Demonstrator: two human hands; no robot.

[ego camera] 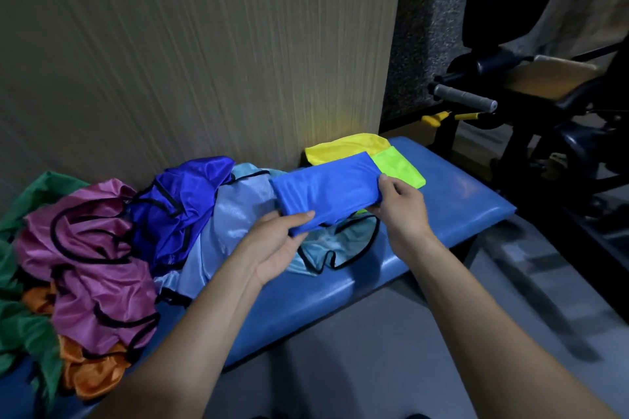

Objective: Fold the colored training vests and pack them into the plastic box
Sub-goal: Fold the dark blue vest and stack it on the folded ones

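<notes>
Unfolded pile [85, 241] heaped at left on counter [442, 201], purple, green, orange, dark blue. Left hand [275, 245] pinching near corner of folded blue vest [326, 190], thumb on top, fingers under. Right hand [398, 201] gripping far end likewise. Vest held just above counter, over folded yellow [340, 146] and green [401, 167] ones. Best kept taut, edges aligned, set flat on stack. No plastic box in view.
</notes>
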